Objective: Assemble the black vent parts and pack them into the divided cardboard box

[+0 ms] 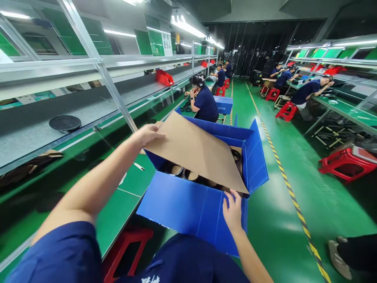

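Note:
A brown cardboard sheet [197,151] lies tilted over an open blue corrugated plastic box [191,206]. My left hand [147,134] grips the sheet's far left corner, fingers closed over its edge. My right hand [233,210] pinches the sheet's near right corner at the box's front flap. Under the sheet, round dark parts with pale rims [176,169] show inside the box. The box stands in front of my lap, beside the green workbench [123,196].
A long green conveyor bench with metal shelving runs along the left; a black round disc [64,122] rests on it. Seated workers in dark blue [204,103] sit ahead and at the right bench. Red stools [347,163] and a yellow floor line [282,173] mark the aisle.

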Demonstrator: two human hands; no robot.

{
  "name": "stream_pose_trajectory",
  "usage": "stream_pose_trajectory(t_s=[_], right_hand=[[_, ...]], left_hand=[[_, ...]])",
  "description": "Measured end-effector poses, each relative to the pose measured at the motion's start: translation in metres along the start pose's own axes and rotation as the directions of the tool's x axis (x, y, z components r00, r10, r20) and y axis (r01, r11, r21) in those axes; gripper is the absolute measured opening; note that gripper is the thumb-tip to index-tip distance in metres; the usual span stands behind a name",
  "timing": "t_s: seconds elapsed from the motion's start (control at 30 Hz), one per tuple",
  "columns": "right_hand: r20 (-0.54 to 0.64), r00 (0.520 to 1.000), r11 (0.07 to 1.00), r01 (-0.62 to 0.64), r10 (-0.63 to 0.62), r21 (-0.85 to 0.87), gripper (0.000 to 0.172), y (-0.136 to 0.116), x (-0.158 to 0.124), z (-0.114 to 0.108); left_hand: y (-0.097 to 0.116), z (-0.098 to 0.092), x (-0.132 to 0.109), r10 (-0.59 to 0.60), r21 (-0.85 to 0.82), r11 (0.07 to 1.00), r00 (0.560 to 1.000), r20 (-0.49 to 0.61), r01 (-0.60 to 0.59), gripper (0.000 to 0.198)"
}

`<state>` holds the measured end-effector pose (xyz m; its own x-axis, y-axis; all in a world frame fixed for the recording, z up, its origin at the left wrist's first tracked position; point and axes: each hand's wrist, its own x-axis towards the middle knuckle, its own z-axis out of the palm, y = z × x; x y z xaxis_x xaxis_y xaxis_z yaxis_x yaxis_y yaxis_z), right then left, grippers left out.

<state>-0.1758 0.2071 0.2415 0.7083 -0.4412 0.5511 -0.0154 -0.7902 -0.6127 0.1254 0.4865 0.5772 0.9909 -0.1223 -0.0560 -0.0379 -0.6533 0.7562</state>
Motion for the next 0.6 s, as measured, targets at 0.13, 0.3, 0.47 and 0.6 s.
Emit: stream_pose_trajectory(t_s=[0.13, 0.3, 0.47, 0.6], right_hand=[[-0.087, 0.988, 0.988, 0.131, -0.124, 0.083, 0.031, -0.017, -0.009, 0.002], [0.105, 0.96, 0.946, 0.231, -0.259, 0.228, 0.032, -0.028, -0.024, 0.021], [0.289, 0.895, 0.922, 0.255, -0.339, 0.292, 0.032, -0.038, -0.023, 0.043], [0.318, 0.886, 0.929, 0.259, -0.337, 0.264, 0.033, -0.044, -0.015, 0.059]], left_hand=[[0.041, -0.114, -0.106, 0.264, 0.032, 0.964, 0.941, -0.211, -0.263, 0.016], [0.02, -0.205, -0.184, 0.433, -0.074, 0.798, 0.655, -0.619, -0.598, 0.027], [-0.073, -0.217, -0.1, 0.082, -0.295, 0.747, 0.522, -0.849, -0.596, 0.018], [-0.121, -0.133, -0.009, -0.288, -0.795, 0.465, 0.782, -0.552, -0.39, 0.042]])
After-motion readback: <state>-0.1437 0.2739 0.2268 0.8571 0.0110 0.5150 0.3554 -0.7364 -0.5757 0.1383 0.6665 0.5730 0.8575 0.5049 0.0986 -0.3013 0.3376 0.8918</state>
